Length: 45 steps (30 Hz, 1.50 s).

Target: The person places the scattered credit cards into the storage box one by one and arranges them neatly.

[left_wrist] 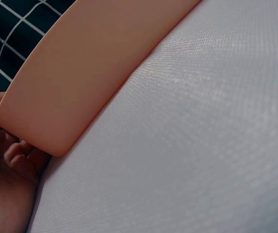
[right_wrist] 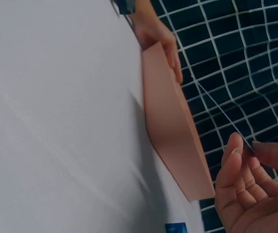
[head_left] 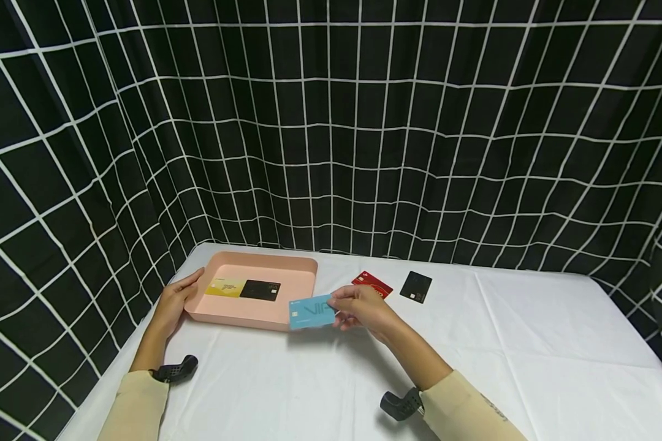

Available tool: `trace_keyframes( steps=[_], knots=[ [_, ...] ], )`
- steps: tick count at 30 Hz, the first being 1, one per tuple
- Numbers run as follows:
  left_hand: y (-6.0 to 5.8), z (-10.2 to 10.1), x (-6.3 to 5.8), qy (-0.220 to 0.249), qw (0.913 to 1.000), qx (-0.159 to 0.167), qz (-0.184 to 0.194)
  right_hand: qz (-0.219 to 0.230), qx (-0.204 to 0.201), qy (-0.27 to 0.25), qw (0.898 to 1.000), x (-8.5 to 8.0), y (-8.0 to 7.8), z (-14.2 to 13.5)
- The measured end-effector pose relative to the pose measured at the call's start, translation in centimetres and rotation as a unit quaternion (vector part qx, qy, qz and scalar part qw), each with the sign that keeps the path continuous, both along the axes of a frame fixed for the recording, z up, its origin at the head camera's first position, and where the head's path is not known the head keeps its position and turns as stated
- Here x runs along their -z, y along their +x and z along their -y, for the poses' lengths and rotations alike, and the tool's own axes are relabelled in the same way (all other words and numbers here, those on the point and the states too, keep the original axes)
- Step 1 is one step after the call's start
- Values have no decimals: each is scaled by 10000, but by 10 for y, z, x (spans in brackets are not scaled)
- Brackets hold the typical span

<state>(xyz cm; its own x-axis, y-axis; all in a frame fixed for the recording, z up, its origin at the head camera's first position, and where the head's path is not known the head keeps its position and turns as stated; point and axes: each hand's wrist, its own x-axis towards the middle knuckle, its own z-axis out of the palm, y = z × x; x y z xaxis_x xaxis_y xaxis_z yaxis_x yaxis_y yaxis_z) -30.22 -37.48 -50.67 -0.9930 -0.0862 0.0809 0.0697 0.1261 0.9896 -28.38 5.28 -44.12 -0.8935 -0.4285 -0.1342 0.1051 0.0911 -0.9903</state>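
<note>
In the head view a light blue card (head_left: 311, 312) marked VIP is pinched between the thumb and fingers of my right hand (head_left: 364, 311). It hangs tilted over the near right corner of a pink tray (head_left: 237, 318). The right wrist view shows this card (right_wrist: 222, 111) almost edge-on. My left hand (head_left: 171, 304) grips the tray's left side, thumb at the rim; in the left wrist view its curled fingers (left_wrist: 20, 158) are partly behind the tray wall. Inside the tray, a yellow card (head_left: 224, 287) and a black card (head_left: 260, 290) lie side by side.
Right of the tray, a red card (head_left: 372, 282), partly hidden by my right hand, and another black card (head_left: 416, 286) lie on the white tablecloth (head_left: 474, 343). A black curtain with a white grid (head_left: 364, 122) hangs behind and along the sides of the table.
</note>
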Motion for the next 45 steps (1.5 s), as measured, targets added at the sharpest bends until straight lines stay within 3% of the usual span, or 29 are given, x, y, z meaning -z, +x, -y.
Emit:
trace_keyframes(
  steps=[13,25,45],
  knots=[
    [2,-2,-5,-25,9999,-3,122,73,58,23,10000,-10,-4,15],
    [2,1,2,-184,9998,47,79,197,231,134,9994,-8,-12,28],
    [-3,3,3,-107,9999,-10,-35,270,165,41,9995,-20,-24,52]
  ],
)
